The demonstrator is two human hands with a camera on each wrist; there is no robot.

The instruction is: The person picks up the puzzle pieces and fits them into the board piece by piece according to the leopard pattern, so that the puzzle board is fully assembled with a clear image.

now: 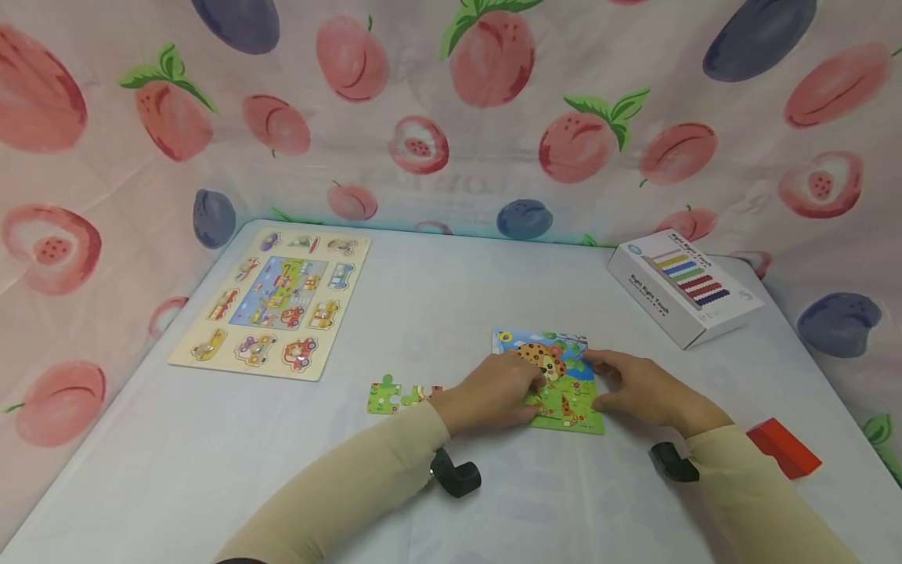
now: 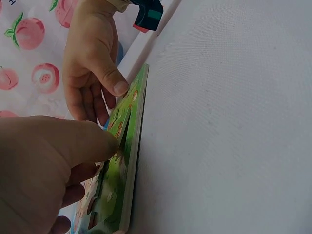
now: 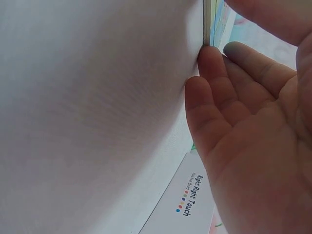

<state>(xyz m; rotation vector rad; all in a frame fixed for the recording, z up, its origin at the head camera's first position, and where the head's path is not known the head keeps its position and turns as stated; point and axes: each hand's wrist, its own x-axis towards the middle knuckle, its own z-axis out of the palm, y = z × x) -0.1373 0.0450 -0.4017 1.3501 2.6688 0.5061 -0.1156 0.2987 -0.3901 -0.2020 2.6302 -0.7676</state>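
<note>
A jigsaw puzzle board [image 1: 586, 421] with a leopard picture lies flat mid-table. My left hand [image 1: 496, 389] is over its left and lower part, pinching a green puzzle piece [image 1: 552, 403]. In the left wrist view one edge of that piece stands slightly raised above the board, and the thumb presses at it. My right hand [image 1: 644, 388] rests at the board's right edge, its fingers loosely bent; in the right wrist view a fingertip touches the side of the board. Loose puzzle pieces [image 1: 384, 397] lie left of the board, partly hidden by the left wrist.
A wooden peg puzzle [image 1: 352, 270] with vehicles lies at the back left. A white "Right Right Touch" box [image 1: 644, 298] stands at the back right. A red block [image 1: 785, 448] sits beside the right forearm. Fruit-printed cloth [image 1: 451, 196] hangs behind the table.
</note>
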